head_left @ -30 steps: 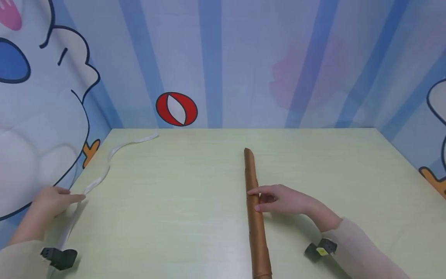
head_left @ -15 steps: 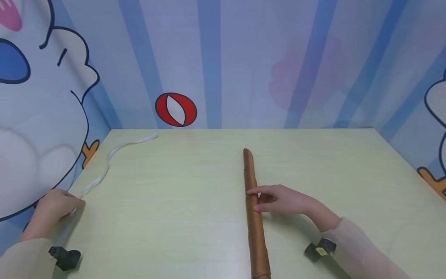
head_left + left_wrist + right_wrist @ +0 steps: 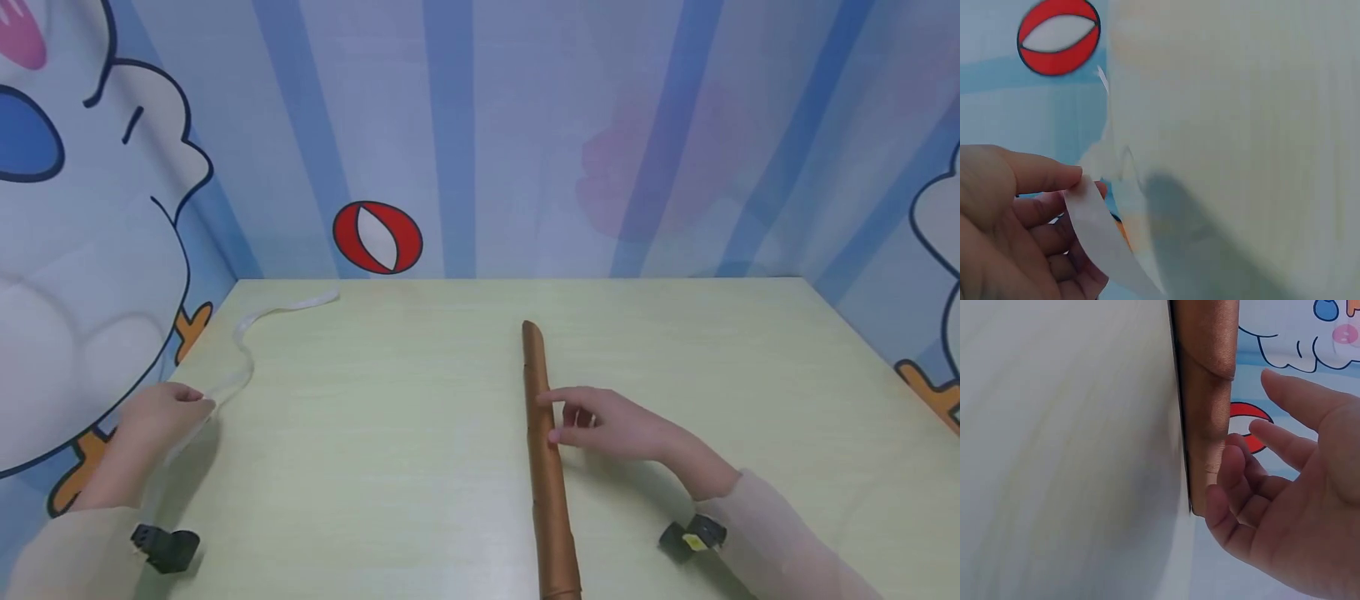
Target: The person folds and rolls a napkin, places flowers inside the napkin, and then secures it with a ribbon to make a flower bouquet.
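Note:
On the left side of the table, my left hand (image 3: 161, 417) pinches a long white ribbon (image 3: 248, 367) between thumb and fingertips. The left wrist view shows the flat ribbon (image 3: 1097, 234) hanging down from the thumb past the curled fingers. A long copper-brown rod (image 3: 553, 508), wrapped in a shiny spiral strip, lies lengthwise right of the middle. My right hand (image 3: 622, 429) hovers beside it with thumb and forefinger spread. In the right wrist view, the thumb and forefinger stand clear of the rod (image 3: 1207, 409); the other fingers are loosely bent. The rod's near end is cut off by the frame.
The pale table (image 3: 390, 417) meets a striped blue backdrop (image 3: 510, 150) at its rear edge. Printed cartoon side walls (image 3: 90, 225) rise at left and right. The ribbon's far end trails to the table's back left.
My left hand first dipped slightly, then rose and moved right with the ribbon, shifting its curve. My right hand, earlier on the rod, has lifted slightly. The rod stays in place.

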The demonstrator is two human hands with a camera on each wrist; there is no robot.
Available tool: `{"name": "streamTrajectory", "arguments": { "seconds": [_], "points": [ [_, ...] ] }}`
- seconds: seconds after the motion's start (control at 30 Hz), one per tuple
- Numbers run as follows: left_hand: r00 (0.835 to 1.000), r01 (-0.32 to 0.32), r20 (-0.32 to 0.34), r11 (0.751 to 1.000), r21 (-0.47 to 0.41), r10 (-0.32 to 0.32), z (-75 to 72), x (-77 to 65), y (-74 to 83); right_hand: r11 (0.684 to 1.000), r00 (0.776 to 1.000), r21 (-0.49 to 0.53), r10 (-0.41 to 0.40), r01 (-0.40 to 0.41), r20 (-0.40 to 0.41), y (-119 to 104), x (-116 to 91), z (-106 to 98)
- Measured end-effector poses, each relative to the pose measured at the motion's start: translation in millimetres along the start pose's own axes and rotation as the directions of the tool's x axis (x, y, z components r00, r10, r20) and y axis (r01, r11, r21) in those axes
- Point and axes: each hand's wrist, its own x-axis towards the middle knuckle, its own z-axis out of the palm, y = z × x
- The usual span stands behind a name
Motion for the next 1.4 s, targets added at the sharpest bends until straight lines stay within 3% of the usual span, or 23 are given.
{"name": "streamTrajectory", "arguments": {
  "seconds": [0.1,0.27,0.43,0.53,0.63,0.77,0.87,1.0,1.1,1.17,1.27,1.4],
  "points": [
    [0.995,-0.099,-0.034,0.995,-0.022,0.098,4.9,-7.0,20.1,1.000,0.999,0.012,-0.021,0.022,-0.044,-1,0,-1],
    [0.957,-0.287,-0.074,0.954,-0.091,0.281,18.1,-23.3,58.4,0.998,0.992,0.015,-0.055,0.058,-0.114,-7,-1,-2],
    [0.930,-0.359,0.008,0.912,-0.200,0.367,32.9,-45.7,102.6,0.993,0.984,0.034,-0.107,0.113,-0.142,-21,1,1],
    [0.903,-0.393,0.074,0.885,-0.249,0.422,42.4,-61.1,127.6,0.988,0.981,0.062,-0.133,0.143,-0.140,-32,2,3],
    [0.857,-0.435,0.139,0.841,-0.320,0.496,51.9,-77.1,148.7,0.984,0.983,0.098,-0.139,0.151,-0.120,-41,1,7],
    [0.776,-0.467,0.240,0.788,-0.402,0.583,63.2,-97.1,170.5,0.976,0.988,0.164,-0.134,0.146,-0.080,-53,-1,11],
    [0.704,-0.483,0.327,0.763,-0.430,0.630,69.0,-110.1,182.7,0.966,0.989,0.212,-0.139,0.146,-0.045,-62,-4,14],
    [0.589,-0.500,0.415,0.716,-0.487,0.693,74.5,-124.6,192.9,0.950,0.988,0.278,-0.153,0.142,0.018,-73,-8,17],
    [0.529,-0.490,0.446,0.689,-0.534,0.722,77.7,-133.6,197.2,0.932,0.984,0.340,-0.159,0.124,0.078,-78,-11,20],
    [0.509,-0.481,0.454,0.679,-0.555,0.731,79.2,-138.3,199.0,0.919,0.978,0.373,-0.176,0.123,0.110,-81,-13,21],
    [0.498,-0.472,0.462,0.677,-0.565,0.734,80.7,-143.4,200.1,0.899,0.966,0.411,-0.220,0.148,0.133,-84,-16,23],
    [0.486,-0.466,0.469,0.673,-0.575,0.737,81.9,-145.8,199.7,0.897,0.962,0.403,-0.246,0.181,0.114,-87,-19,24]
  ]
}}
